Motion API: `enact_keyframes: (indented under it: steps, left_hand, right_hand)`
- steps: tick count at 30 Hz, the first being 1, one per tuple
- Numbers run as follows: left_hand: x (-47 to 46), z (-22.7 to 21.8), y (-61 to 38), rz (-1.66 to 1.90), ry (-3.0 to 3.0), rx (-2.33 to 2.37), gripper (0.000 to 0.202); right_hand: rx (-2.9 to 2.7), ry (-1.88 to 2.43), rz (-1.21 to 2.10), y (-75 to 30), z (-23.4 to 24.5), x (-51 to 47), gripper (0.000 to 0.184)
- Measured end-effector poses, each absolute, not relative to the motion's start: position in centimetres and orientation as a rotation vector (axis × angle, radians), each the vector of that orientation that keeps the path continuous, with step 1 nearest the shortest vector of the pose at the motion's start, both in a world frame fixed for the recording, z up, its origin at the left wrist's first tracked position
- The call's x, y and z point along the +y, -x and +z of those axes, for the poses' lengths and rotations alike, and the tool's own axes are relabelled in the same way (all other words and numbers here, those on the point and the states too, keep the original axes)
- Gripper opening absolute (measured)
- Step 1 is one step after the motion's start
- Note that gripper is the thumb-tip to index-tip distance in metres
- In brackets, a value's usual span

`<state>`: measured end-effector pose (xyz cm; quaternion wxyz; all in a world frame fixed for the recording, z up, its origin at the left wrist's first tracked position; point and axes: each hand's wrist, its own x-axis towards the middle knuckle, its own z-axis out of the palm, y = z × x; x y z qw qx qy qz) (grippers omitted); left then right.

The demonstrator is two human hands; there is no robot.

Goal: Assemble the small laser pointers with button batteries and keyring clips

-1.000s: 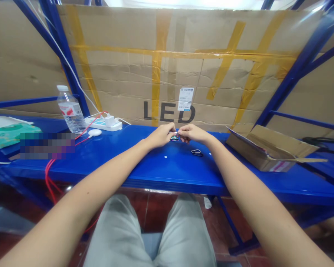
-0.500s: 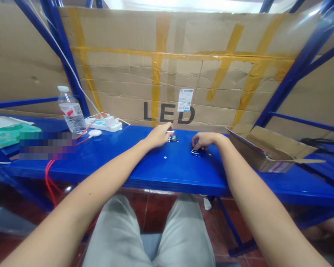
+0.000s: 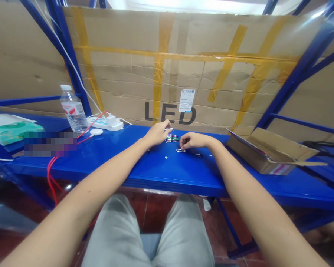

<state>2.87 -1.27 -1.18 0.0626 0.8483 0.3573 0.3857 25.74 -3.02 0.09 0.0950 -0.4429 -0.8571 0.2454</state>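
Note:
My right hand [image 3: 192,140] is closed, its fingertips pinching a silver carabiner [image 3: 180,150] at the blue tabletop. A dark carabiner [image 3: 197,155] lies on the table just to the right of it, below the wrist. Farther left, my left hand [image 3: 158,132] has its fingers closed on a thin silvery-white piece [image 3: 169,129], too small to name surely. Under and beside those fingers sits a small cluster of coloured carabiners [image 3: 172,138], green, purple and silver, partly hidden by the hand.
An open cardboard box [image 3: 275,168] stands on the right of the blue table [image 3: 167,172]. At left are a water bottle [image 3: 72,111], a power strip [image 3: 117,125], a round white charger [image 3: 96,132] and a green tissue pack [image 3: 13,132]. A large cardboard sheet [image 3: 122,81] rises behind.
My right hand has slid left, carrying the silver carabiner away from the dark one, which stays behind. My left hand stays near the cluster, still holding the thin piece. The view has shifted slightly.

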Motion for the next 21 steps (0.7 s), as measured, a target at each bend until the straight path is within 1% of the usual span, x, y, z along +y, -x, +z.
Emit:
enact_keyframes:
  steps: [4,9,10,15,21]
  left_hand:
    - [-1.2,-1.2,-2.8,1.149,-2.56,1.084,0.006]
    - [-1.3,-1.3,-2.8,1.128,-2.571,1.087,0.005]
    - [-1.3,-1.3,-2.8,1.127,-2.57,1.085,0.005]
    - [-1.0,-1.5,-2.9,1.129,-2.557,1.038,0.006]
    - [-0.8,-2.0,-3.1,1.115,-2.528,0.993,0.007]
  right_hand:
    - [-2.63,1.312,0.794,-25.4,-0.2,-3.1,0.018]
    - [-2.613,1.314,0.627,-24.9,-0.7,-2.9,0.002]
    - [-2.564,1.316,0.625,-24.8,-0.8,-2.9,0.002]
    - [-2.128,1.211,0.991,-24.5,-0.9,-3.1,0.009]
    - [-1.614,1.045,1.209,-23.8,-1.6,-2.7,0.008]
